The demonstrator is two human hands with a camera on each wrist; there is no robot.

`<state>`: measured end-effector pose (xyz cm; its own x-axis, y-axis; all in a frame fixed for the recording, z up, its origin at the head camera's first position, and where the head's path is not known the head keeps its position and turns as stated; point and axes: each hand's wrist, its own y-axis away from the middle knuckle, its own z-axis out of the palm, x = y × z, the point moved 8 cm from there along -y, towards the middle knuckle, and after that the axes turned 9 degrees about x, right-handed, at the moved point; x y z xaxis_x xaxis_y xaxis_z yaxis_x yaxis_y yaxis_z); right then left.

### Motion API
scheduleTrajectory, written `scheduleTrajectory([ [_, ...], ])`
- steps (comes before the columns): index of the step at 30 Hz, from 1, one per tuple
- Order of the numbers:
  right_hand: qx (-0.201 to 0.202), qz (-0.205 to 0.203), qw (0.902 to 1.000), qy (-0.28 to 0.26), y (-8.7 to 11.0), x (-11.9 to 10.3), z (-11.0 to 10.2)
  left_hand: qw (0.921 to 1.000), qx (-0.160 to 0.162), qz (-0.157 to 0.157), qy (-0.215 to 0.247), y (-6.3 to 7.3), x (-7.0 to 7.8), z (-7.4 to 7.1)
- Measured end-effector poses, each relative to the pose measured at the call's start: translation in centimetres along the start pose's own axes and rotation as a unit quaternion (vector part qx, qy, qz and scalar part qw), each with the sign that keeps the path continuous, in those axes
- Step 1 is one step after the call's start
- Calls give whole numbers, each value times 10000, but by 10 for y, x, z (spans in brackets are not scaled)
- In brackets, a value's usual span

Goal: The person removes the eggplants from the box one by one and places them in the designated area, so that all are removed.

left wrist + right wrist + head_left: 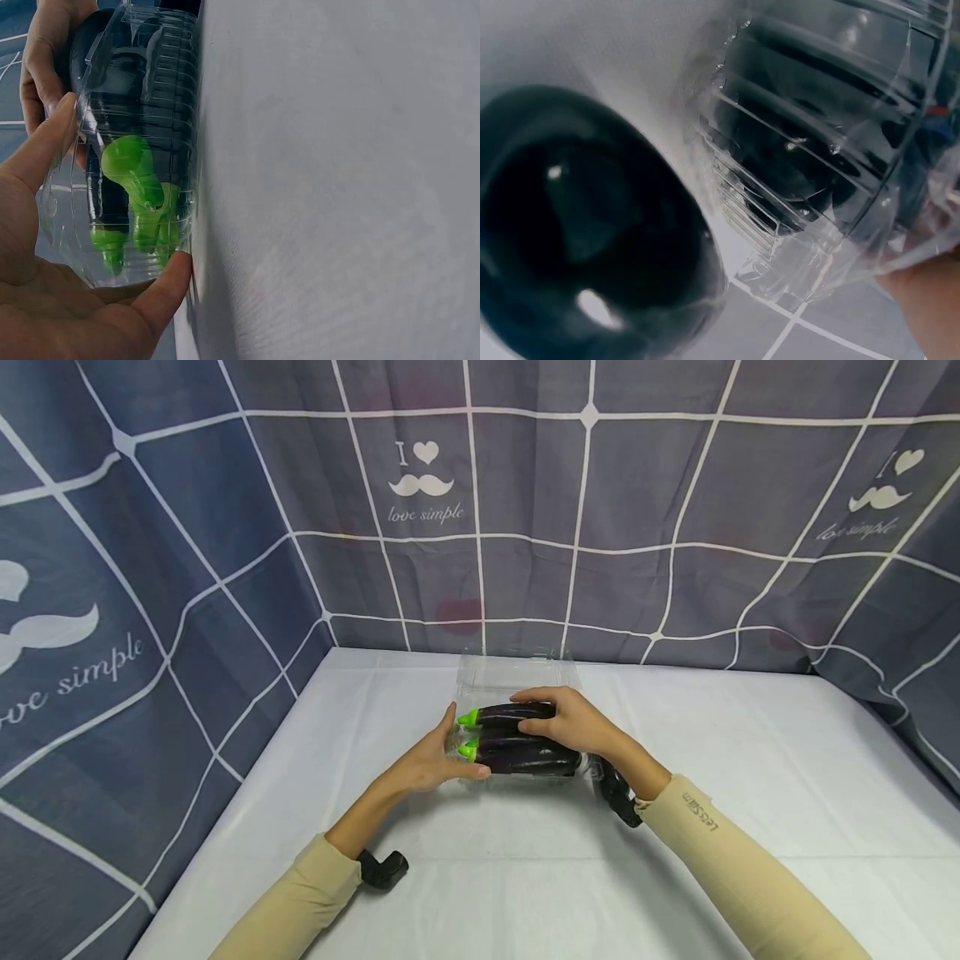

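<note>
A clear plastic clamshell box [161, 82] holds several glossy dark eggplants [528, 758] with bright green caps [127, 161] toward its left end. My left hand [431, 766] grips that end, its thumb on the near side and its fingers on the far side. From above, my right hand [573, 718] holds the far eggplant [498, 717] between thumb and fingers; the fingertips on its far side are partly hidden. Close to the right wrist camera looms a dark glossy rounded thing [592, 225], resembling an eggplant's end, beside the box.
Behind the box its clear lid [517, 672] lies open. A white cloth [675, 877] covers the table. Grey checked curtains [525, 485] hang along the back and sides. A black wrist camera [384, 870] is strapped under the left sleeve.
</note>
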<state>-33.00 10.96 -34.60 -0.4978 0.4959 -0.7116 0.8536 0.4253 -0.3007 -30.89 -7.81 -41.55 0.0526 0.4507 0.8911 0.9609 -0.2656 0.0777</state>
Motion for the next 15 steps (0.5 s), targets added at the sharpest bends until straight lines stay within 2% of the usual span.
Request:
scheduleTrajectory([
  [9, 159, -278, 9995, 51, -3, 0, 5, 10000, 19, -46, 38, -1, 0, -1],
  [15, 65, -139, 9995, 267, -4, 3, 9, 10000, 7, -65, 57, -1, 0, 0],
])
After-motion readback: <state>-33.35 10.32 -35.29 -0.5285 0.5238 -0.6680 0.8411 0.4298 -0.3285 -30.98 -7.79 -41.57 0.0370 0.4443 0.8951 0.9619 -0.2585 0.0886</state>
